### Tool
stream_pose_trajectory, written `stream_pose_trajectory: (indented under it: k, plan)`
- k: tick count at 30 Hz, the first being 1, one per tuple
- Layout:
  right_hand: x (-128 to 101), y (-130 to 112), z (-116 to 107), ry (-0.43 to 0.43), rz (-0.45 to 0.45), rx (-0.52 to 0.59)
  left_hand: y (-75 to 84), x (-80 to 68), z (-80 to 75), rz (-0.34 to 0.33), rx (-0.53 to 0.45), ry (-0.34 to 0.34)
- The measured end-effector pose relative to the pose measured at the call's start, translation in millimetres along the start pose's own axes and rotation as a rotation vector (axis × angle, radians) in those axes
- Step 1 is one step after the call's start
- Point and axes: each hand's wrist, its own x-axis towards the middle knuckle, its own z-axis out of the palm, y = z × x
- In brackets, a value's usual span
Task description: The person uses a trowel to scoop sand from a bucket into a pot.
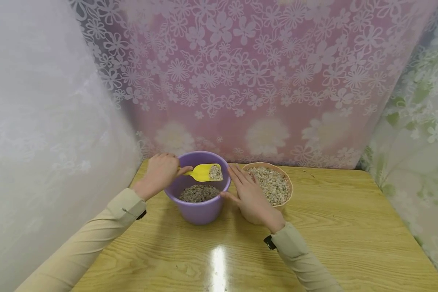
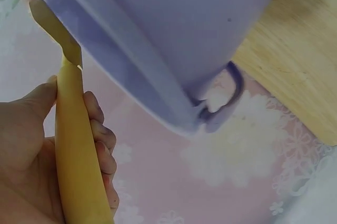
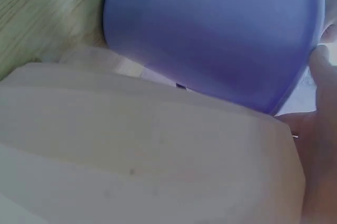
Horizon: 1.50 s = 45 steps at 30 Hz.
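Observation:
A yellow scoop (image 1: 202, 172) is gripped by its handle in my left hand (image 1: 161, 172), with the fingers and thumb wrapped around it in the left wrist view. Its blade is held over the opening of a purple bucket (image 1: 200, 213) and bears a small heap of pale gravel (image 1: 215, 172). Darker gravel (image 1: 198, 194) lies at the bucket's bottom. With fairly straight fingers, my right hand (image 1: 253, 198) touches the bucket's right rim. Just right of it stands a peach-coloured bowl (image 1: 291, 190) holding pale mixed gravel (image 1: 273, 184), partly hidden by that hand.
Bucket and bowl stand near the back edge of a wooden table (image 1: 350, 227). A pink flowered curtain (image 1: 241, 89) hangs right behind them. Pale sheets (image 1: 51, 121) close off the left and right sides. The bucket has a side handle (image 2: 234, 89).

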Motion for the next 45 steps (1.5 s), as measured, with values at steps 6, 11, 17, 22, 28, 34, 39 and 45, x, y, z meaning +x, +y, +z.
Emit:
stream_pose_trajectory:
  k: [6,11,17,22,28,34,39,45]
  plan:
    - [-11.4,24.5,-11.4,0.124,0.024,-0.069,13.7,10.1,-9.9,0.042,0.035,0.029]
    - [-31.5,53.7,-23.0,0.147,0.098,-0.060,26.6,19.3,-16.5,0.068,0.046,0.038]
    - [-58.0,86.6,-34.4,0.097,0.175,-0.035,49.1,37.2,-26.0,0.081,0.034,0.011]
    - [-75.1,104.8,-36.2,0.078,0.179,-0.044,72.6,56.5,-29.8,0.089,0.035,-0.030]
    - [-85.3,114.7,-32.5,0.045,0.177,-0.043,100.7,75.0,-27.7,0.151,0.064,-0.039]
    - [-88.1,117.6,-26.7,0.069,0.169,-0.044,124.0,86.9,-19.7,0.196,0.114,-0.056]
    - [-89.2,118.0,-25.4,0.078,0.171,-0.041,138.6,95.2,-15.4,0.221,0.161,-0.114]
    - [-89.0,119.2,-23.3,0.091,0.172,-0.025,151.7,107.1,-9.9,0.227,0.177,-0.178]
